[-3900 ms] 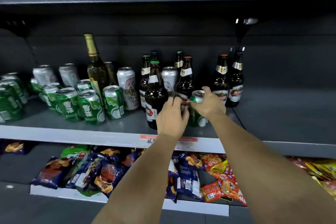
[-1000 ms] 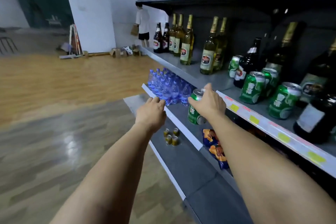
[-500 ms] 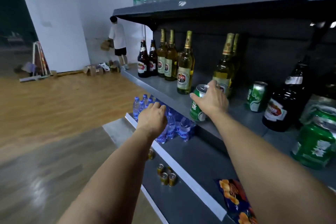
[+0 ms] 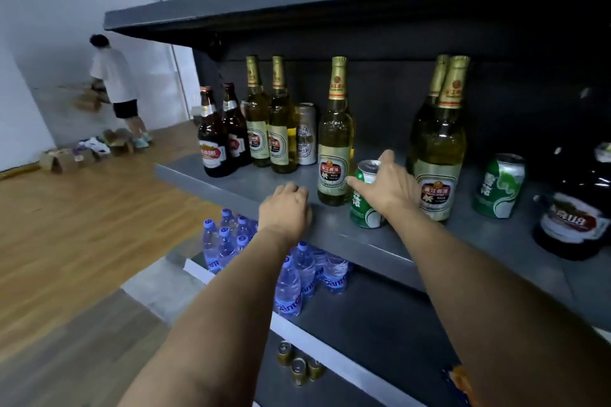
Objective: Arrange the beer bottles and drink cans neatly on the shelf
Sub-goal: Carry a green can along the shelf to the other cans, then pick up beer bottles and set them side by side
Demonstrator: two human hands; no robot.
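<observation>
My right hand (image 4: 386,187) grips a green drink can (image 4: 363,205) at the front of the grey shelf (image 4: 231,185), between a tall gold-capped green bottle (image 4: 335,142) and a pair of similar bottles (image 4: 438,155). My left hand (image 4: 286,210) hangs with curled fingers at the shelf's front edge and holds nothing. Further left stand two dark brown bottles (image 4: 215,139), two green bottles (image 4: 269,122) and a silver can (image 4: 305,134). Another green can (image 4: 499,187) and a dark bottle (image 4: 575,218) stand to the right.
Water bottles (image 4: 297,274) fill the shelf below, and small gold cans (image 4: 299,363) sit lower still. The shelf above (image 4: 330,0) carries green-labelled bottles. A person (image 4: 114,86) stands on the wooden floor at the far left near cardboard boxes (image 4: 86,150).
I have turned left along the shelf with the green can in my right hand. The can has come down between the tall green bottles. My left hand rose to the shelf edge.
</observation>
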